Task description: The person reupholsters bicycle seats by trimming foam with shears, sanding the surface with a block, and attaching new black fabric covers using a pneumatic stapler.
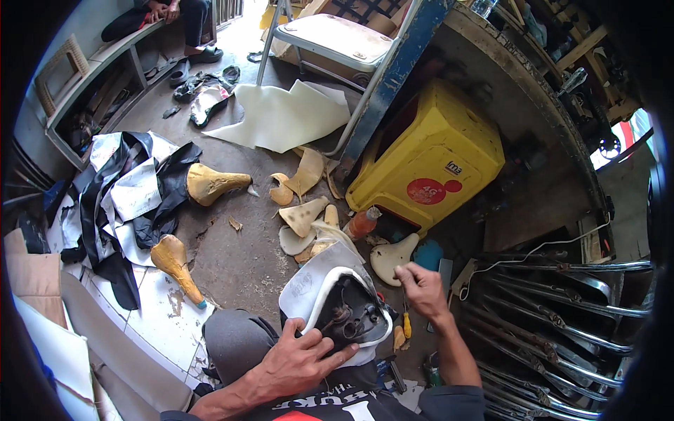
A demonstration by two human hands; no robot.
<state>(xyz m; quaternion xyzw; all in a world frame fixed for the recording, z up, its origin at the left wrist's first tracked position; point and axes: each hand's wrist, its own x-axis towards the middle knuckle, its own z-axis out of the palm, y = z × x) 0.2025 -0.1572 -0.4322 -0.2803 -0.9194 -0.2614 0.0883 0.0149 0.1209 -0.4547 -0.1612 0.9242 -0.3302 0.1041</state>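
An upturned bicycle saddle (351, 309) rests on my lap, its black underside and metal fittings facing up inside a white padded rim. My left hand (302, 354) grips its near edge, fingers bent over the rim. A white sheet (298, 288) sticks out beyond the saddle's far left side. Raised to the right of the saddle and apart from it, my right hand (423, 289) is closed with thumb and forefinger together; whatever it pinches is too small to make out. Below that hand is a yellow-handled tool (407, 325) with a thin shaft.
Tan saddle shapes (210, 184) and foam offcuts (307, 172) lie on the floor, with black and white scraps (133, 189) at left. A yellow plastic stool (435, 154) lies tipped over. Metal tubes (562, 316) stack at right. Far left, another person's hands (163, 10) rest together.
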